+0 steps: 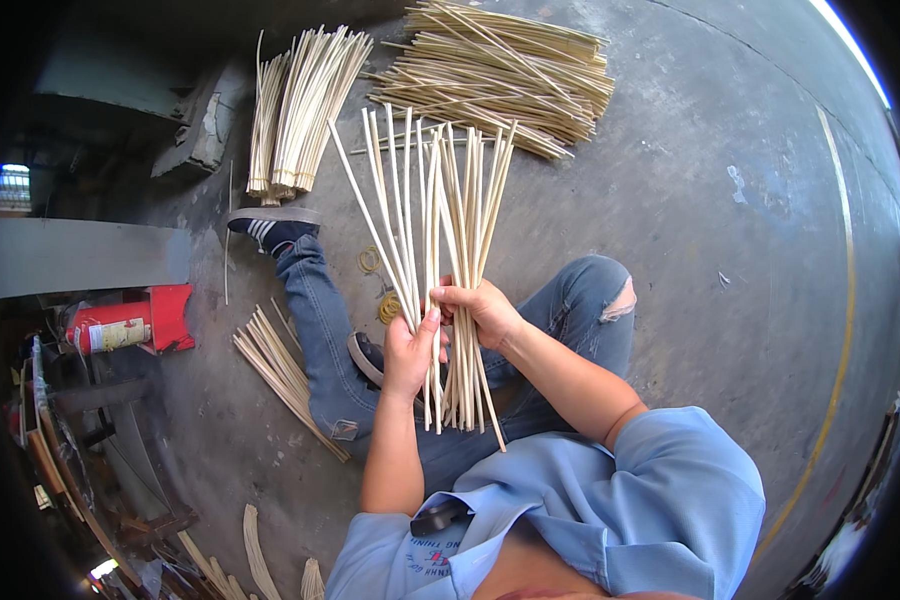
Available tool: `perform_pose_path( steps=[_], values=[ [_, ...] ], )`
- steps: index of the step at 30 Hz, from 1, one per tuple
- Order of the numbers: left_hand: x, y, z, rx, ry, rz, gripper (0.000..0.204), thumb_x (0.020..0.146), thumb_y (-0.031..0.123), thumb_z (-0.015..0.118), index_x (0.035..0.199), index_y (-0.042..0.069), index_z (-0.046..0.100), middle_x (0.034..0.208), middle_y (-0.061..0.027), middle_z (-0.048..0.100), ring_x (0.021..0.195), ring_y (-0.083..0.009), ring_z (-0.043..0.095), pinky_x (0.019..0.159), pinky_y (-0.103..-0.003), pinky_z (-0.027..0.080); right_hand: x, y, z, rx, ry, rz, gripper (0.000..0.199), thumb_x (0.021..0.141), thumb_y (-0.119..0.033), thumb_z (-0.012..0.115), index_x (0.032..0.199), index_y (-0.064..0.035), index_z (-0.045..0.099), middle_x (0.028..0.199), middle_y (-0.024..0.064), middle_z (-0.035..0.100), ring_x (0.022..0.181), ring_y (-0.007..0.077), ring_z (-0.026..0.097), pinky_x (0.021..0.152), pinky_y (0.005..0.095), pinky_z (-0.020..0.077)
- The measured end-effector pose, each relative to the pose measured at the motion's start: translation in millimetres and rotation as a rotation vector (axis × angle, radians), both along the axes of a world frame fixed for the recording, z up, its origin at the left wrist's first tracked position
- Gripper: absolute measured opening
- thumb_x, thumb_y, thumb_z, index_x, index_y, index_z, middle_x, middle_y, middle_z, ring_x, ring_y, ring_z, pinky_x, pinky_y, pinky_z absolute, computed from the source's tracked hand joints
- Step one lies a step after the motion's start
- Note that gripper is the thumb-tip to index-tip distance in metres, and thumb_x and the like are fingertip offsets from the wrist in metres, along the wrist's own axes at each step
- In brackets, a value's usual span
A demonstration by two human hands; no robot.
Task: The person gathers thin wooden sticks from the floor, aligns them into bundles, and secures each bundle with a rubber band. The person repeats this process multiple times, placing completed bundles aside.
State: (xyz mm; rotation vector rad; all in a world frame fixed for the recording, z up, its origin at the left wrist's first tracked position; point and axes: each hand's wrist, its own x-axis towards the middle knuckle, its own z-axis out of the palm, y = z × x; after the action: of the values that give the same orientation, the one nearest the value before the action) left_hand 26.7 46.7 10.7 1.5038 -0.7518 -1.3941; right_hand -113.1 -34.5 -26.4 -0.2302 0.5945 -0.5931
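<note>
My left hand [410, 350] is closed around several pale rattan sticks [395, 215], which fan out toward the upper left. Beside it, my right hand [478, 312] grips a thicker bunch of the same sticks [473, 200]. Thumbs and fingers of both hands meet near the middle of the sticks, above my lap. The lower ends hang unevenly over my jeans [570, 310], with one stick [490, 410] reaching lower than the others. Some fingers are hidden behind the sticks.
Upright tied bundles [315, 110] stand beyond my shoe [273, 225]. A large loose pile of sticks [500, 70] lies at the back. More sticks [282, 375] lie left of my leg, and rubber bands [388, 307] rest between my legs. At left is a red fire extinguisher [110, 328].
</note>
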Motion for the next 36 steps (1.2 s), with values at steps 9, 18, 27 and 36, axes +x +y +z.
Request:
perform_pose_path(
  steps=[9, 18, 27, 36],
  values=[
    [-20, -44, -16, -0.078, 0.016, 0.005, 0.022, 0.107, 0.022, 0.060, 0.119, 0.004, 0.056, 0.102, -0.0060, 0.063, 0.090, -0.0182, 0.070, 0.064, -0.034, 0.066, -43, -32, -8, 0.087, 0.067, -0.186, 0.026, 0.094, -0.016, 0.072, 0.112, 0.0018, 0.068, 0.099, 0.0137, 0.072, 0.087, 0.0252, 0.072, 0.084, 0.0421, 0.0623],
    [-44, -223, -43, -0.116, 0.268, 0.163, 0.017, 0.108, 0.023, 0.057, 0.113, 0.007, 0.052, 0.080, -0.0015, 0.056, 0.063, -0.0137, 0.064, 0.052, -0.031, 0.063, -203, -74, 34, -0.199, -0.053, -0.521, 0.019, 0.099, -0.018, 0.067, 0.114, -0.0121, 0.058, 0.088, 0.0005, 0.059, 0.076, 0.0148, 0.064, 0.078, 0.0437, 0.0575],
    [7, -181, 0, -0.074, 0.230, -0.310, 0.079, 0.099, 0.060, 0.066, 0.154, 0.009, 0.042, 0.126, -0.0124, 0.067, 0.115, -0.0164, 0.065, 0.091, -0.036, 0.057, -80, -60, 56, -0.207, -0.036, -0.192, 0.019, 0.097, -0.016, 0.070, 0.111, -0.0109, 0.058, 0.089, 0.0026, 0.059, 0.081, 0.0170, 0.063, 0.085, 0.0439, 0.0561],
    [271, 189, 29, 0.106, -0.160, 0.647, 0.043, 0.106, 0.044, 0.062, 0.131, 0.008, 0.061, 0.100, -0.0043, 0.072, 0.088, -0.0115, 0.069, 0.074, -0.028, 0.058, 263, 136, 86, -0.033, -0.012, 0.437, 0.023, 0.091, -0.008, 0.071, 0.113, -0.0010, 0.068, 0.106, 0.0136, 0.073, 0.100, 0.0278, 0.072, 0.093, 0.0431, 0.0579]
  ],
)
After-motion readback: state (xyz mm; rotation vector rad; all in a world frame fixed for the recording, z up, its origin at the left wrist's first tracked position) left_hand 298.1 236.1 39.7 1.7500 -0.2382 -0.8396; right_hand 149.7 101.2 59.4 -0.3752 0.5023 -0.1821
